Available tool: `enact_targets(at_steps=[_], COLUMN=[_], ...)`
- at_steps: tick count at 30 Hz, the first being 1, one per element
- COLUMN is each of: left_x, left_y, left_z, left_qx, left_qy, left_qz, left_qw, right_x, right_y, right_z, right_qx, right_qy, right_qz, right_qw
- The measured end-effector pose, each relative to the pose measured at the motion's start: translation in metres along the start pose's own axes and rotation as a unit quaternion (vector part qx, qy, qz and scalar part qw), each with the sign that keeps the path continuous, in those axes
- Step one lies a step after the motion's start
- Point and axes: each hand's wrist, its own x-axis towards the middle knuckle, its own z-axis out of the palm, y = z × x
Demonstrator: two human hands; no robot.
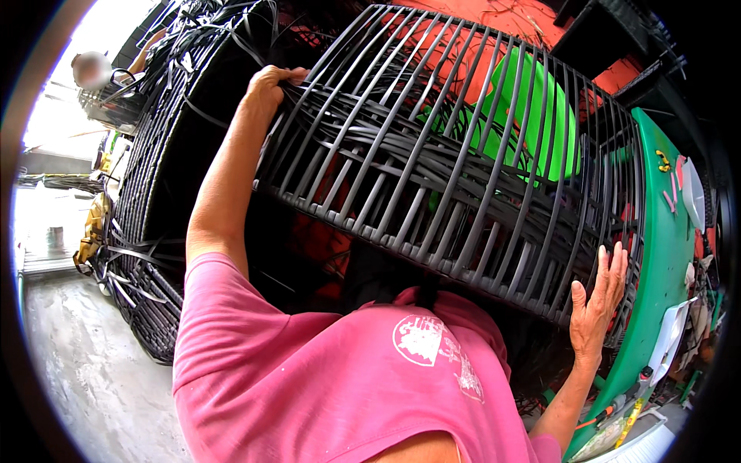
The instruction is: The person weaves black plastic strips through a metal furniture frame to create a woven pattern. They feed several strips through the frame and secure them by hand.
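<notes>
A large black frame [432, 154] with many parallel slats, wrapped in dark woven strip along its lower edge, lies tilted in front of me. My left hand [272, 86] is closed round its upper left corner, and some of those fingers are hidden behind the edge. Near the lower right end, my right hand [600, 302] rests against the slats with its fingers stretched out and nothing gripped. Loose bundled black strips [463, 174] run lengthwise inside the frame. Behind the slats shows a bright green plastic piece [544, 116], perhaps a chair.
On the left stands a dark woven piece [166, 147] with loose strips trailing off it. A green board [656, 201] runs along the right, with yellow and pink bits on it. Tools, including a screwdriver [617, 403], lie lower right. A person [93, 73] is far left.
</notes>
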Motion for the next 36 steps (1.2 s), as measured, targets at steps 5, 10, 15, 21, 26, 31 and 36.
enact_targets(at_steps=[5, 10, 15, 21, 26, 31, 36], left_x=[0.085, -0.007, -0.077, -0.051, -0.027, -0.014, -0.022], left_y=[0.067, 0.016, -0.034, -0.020, -0.012, -0.014, -0.013], left_z=[-0.167, -0.093, -0.066, -0.038, -0.003, 0.001, 0.008], left_qx=[-0.329, -0.186, -0.116, -0.052, -0.041, -0.048, -0.073], left_qy=[0.022, -0.123, -0.273, -0.261, -0.151, -0.154, -0.196], left_qz=[0.109, -0.022, -0.007, -0.091, -0.100, -0.086, -0.032], left_qw=[0.938, 0.974, 0.955, 0.960, 0.983, 0.983, 0.977], right_x=[0.003, 0.001, 0.000, 0.002, 0.003, 0.000, -0.002], right_y=[0.004, 0.006, 0.001, 0.001, -0.001, 0.000, 0.000], right_z=[0.000, 0.003, 0.001, -0.002, -0.005, -0.003, -0.003], right_qx=[0.002, -0.002, -0.015, -0.030, -0.024, -0.024, -0.017], right_qy=[-0.039, -0.080, -0.082, -0.083, -0.072, -0.071, -0.063], right_qz=[0.003, 0.012, 0.009, 0.004, 0.004, 0.006, 0.005], right_qw=[0.999, 0.997, 0.996, 0.996, 0.997, 0.997, 0.998])
